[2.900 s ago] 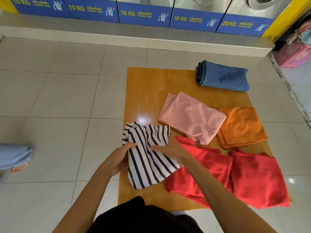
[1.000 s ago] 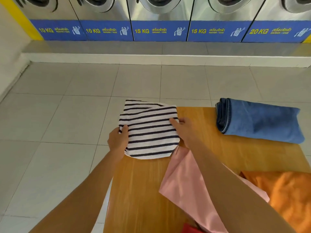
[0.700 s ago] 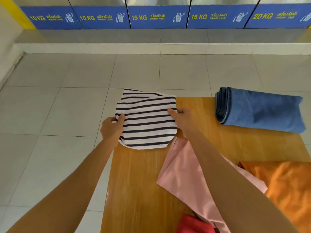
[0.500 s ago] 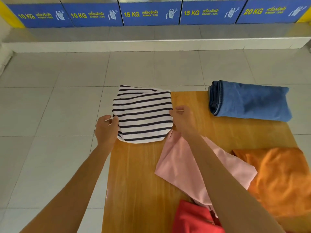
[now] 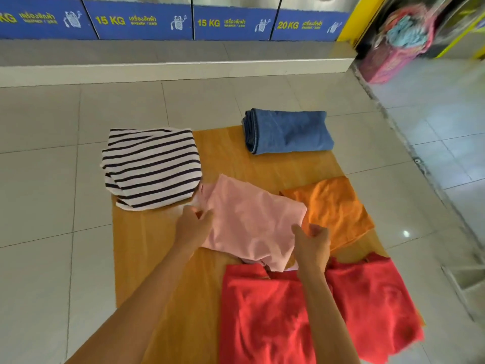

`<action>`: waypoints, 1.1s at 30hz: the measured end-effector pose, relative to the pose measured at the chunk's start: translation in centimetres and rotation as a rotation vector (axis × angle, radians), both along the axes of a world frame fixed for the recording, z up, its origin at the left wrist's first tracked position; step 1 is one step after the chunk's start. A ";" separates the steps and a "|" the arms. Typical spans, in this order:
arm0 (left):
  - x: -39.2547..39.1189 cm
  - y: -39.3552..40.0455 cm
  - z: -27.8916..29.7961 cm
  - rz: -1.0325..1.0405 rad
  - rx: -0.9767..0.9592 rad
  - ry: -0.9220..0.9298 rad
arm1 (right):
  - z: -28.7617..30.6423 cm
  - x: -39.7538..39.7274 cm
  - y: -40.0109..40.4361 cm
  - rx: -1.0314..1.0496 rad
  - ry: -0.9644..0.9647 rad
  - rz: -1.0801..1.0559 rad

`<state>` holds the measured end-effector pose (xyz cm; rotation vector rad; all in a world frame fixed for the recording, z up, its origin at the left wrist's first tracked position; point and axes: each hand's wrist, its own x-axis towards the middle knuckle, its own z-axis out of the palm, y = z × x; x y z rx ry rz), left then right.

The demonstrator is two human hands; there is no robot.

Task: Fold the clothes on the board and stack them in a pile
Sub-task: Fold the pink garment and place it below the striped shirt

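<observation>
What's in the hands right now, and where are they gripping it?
The pink garment: left hand at its left edge, right hand at its right corner.

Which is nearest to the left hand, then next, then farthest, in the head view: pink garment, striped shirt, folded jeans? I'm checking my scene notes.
1. Pink garment: the left hand is touching its left edge.
2. Striped shirt: just beyond the hand, at the board's far-left corner.
3. Folded jeans: far edge of the board, to the right.
</observation>
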<state>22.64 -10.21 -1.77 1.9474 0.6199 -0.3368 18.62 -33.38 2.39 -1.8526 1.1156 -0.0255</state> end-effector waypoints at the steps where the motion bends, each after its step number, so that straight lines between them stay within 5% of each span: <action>1: 0.1 -0.6 0.0 0.002 -0.041 0.072 | -0.5 -0.5 -0.1 0.095 0.043 0.008; 4: 0.1 -1.3 0.7 -0.023 -0.116 0.189 | -1.4 -0.5 0.6 0.393 0.177 0.088; 10: -1.9 2.2 1.6 0.022 -0.286 0.276 | 0.2 1.4 2.2 0.543 0.136 0.221; 19: -13.1 13.0 4.0 0.241 -0.570 0.109 | 4.9 0.6 9.2 0.830 0.104 0.514; 23: -14.6 14.6 4.8 0.342 -0.603 0.003 | 3.4 1.8 13.0 0.768 0.116 0.601; 29: -12.6 14.8 -0.5 0.562 -0.438 0.266 | -2.7 2.0 14.8 0.516 0.165 0.590; 33: -11.5 14.3 0.1 0.521 -0.326 0.223 | -3.9 1.9 14.6 0.461 0.099 0.575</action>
